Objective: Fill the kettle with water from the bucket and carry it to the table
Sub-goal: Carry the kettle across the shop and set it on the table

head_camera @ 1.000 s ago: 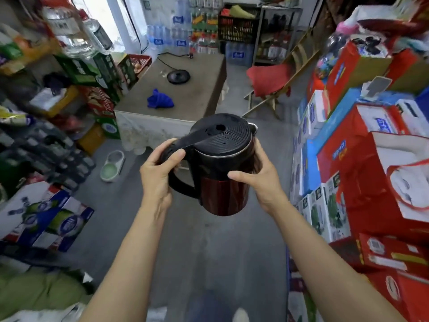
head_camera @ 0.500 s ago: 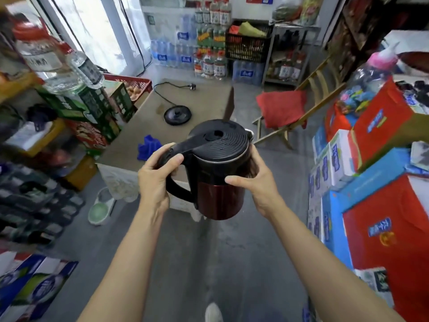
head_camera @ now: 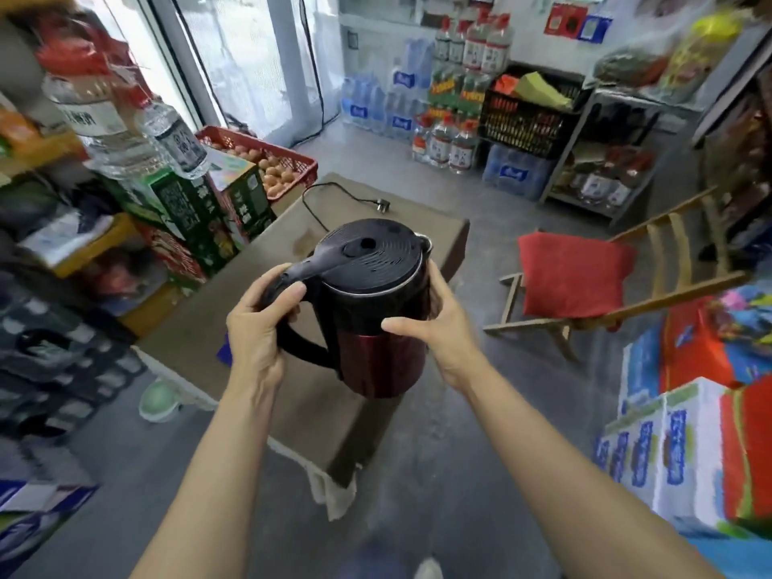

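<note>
Kettle [head_camera: 378,311]: black ridged lid, black handle, dark red lower body. Held upright in the air in front of the person, over the near half of the worktop [head_camera: 259,311], not touching it. Lid is shut.

Left hand [head_camera: 261,328]: grip closed around the top of the kettle's handle, thumb lying along the upper part where handle meets lid.

Right hand [head_camera: 438,323]: grip pressed on the kettle's right side, thumb across the front of the body, fingers wrapped behind. Both bare forearms reach in from the bottom of the view.

Worktop: brown surface with a pale cloth edging hanging at its near edge. A black power cord [head_camera: 330,202] with its plug lies loose at the far end. A small blue item [head_camera: 223,353] shows just below the left wrist; what it is cannot be told.

Left of the worktop: green cartons [head_camera: 196,211], a red crate of eggs [head_camera: 275,165], large clear water bottles [head_camera: 138,123] on a shelf.

Far wall: stacked bottled water [head_camera: 422,106], a black crate [head_camera: 526,114] on a metal rack.

Right: wooden chair [head_camera: 651,277] with a red cushion [head_camera: 572,273]; white, blue and red boxes [head_camera: 676,445] stacked on the grey floor [head_camera: 459,474].
</note>
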A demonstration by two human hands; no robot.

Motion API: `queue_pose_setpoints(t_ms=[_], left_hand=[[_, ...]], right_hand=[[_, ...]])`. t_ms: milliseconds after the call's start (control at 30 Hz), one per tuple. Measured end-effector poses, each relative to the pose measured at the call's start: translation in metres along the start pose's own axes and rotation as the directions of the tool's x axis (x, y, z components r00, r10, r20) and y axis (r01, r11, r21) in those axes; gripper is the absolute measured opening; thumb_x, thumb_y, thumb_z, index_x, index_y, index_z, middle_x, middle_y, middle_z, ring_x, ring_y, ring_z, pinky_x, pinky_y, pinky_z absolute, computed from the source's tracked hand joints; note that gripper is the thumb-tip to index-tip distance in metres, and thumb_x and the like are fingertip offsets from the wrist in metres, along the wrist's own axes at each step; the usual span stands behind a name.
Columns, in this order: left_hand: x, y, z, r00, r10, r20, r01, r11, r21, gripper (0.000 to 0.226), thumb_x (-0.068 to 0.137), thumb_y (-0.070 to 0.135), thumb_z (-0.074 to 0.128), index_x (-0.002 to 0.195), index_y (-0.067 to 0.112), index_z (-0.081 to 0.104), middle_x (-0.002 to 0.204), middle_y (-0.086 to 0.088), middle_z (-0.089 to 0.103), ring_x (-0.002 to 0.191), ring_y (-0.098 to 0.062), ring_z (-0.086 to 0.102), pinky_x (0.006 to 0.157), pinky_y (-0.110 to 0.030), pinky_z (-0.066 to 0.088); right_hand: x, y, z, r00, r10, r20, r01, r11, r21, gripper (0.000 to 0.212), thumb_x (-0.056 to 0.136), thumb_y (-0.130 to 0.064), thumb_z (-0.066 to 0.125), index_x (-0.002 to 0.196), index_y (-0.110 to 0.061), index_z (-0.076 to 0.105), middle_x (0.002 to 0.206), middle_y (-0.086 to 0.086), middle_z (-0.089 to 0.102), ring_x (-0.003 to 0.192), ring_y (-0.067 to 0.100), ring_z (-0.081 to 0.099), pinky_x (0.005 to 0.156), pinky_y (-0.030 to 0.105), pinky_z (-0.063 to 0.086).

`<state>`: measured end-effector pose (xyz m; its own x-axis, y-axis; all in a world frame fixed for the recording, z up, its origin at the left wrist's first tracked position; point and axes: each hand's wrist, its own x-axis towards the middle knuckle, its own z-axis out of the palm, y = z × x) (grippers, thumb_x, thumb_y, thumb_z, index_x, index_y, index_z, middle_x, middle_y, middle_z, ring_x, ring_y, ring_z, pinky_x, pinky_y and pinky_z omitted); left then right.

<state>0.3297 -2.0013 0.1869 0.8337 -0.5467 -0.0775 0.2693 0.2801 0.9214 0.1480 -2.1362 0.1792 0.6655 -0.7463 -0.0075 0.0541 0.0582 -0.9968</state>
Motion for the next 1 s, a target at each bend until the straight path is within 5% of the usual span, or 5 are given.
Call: queue_pose_setpoints(t_ms=[200,333,500,667,1000], left_hand=[[0.076,-0.012,0.015,0.993,0.056,-0.102,-0.052,0.998,0.041,0.031,0.070,0.010,0.080,0.097,0.025,0.077,0.094,-0.001,0.071,0.080,-0.020,0.058,0.068,-0.027,0.049],[0.131,-0.018,0.020,0.982,0.051,-0.184,-0.044,0.998,0.040,0.031,0.070,0.009,0.079,0.097,0.025,0.077,0.094,0.002,0.074,0.089,-0.026,0.059,0.080,-0.039,0.047],[0.195,-0.022,0.025,0.971,0.034,-0.238,-0.023,0.999,0.047,0.033,0.067,0.013,0.080,0.096,0.026,0.077,0.092,0.007,0.075,0.090,-0.022,0.061,0.081,-0.035,0.048],[0.244,-0.035,0.024,0.953,0.029,-0.300,-0.012,0.998,0.058,0.033,0.068,0.013,0.081,0.098,0.025,0.077,0.090,0.005,0.075,0.088,-0.024,0.060,0.081,-0.037,0.048],[0.280,-0.063,0.023,0.891,0.073,-0.448,-0.058,0.997,0.048,0.039,0.064,0.014,0.082,0.101,0.024,0.077,0.103,-0.004,0.073,0.098,-0.027,0.062,0.094,-0.040,0.048]], right_hand=[[0.102,0.013,-0.003,0.992,0.045,0.116,-0.048,0.999,0.023,0.106,0.062,0.007,0.086,0.151,-0.020,0.037,0.134,-0.014,0.062,0.127,0.001,0.055,0.102,0.019,0.044],[0.173,0.024,0.006,0.983,0.084,0.166,-0.083,0.996,-0.015,0.112,0.055,-0.007,0.092,0.151,-0.021,0.037,0.140,-0.013,0.059,0.132,0.004,0.051,0.109,0.027,0.040],[0.255,0.039,0.018,0.969,0.095,0.227,-0.093,0.995,-0.020,0.100,0.059,0.008,0.087,0.138,-0.037,0.044,0.123,-0.026,0.066,0.123,0.000,0.057,0.100,0.018,0.043],[0.320,0.051,0.026,0.938,0.118,0.326,-0.105,0.993,-0.056,0.106,0.056,-0.004,0.091,0.148,-0.021,0.042,0.136,-0.013,0.062,0.131,0.008,0.053,0.110,0.032,0.040],[0.398,0.077,0.032,0.857,0.166,0.489,-0.130,0.986,-0.107,0.106,0.062,0.006,0.087,0.148,-0.031,0.039,0.118,-0.030,0.066,0.118,-0.008,0.057,0.105,0.020,0.042]])
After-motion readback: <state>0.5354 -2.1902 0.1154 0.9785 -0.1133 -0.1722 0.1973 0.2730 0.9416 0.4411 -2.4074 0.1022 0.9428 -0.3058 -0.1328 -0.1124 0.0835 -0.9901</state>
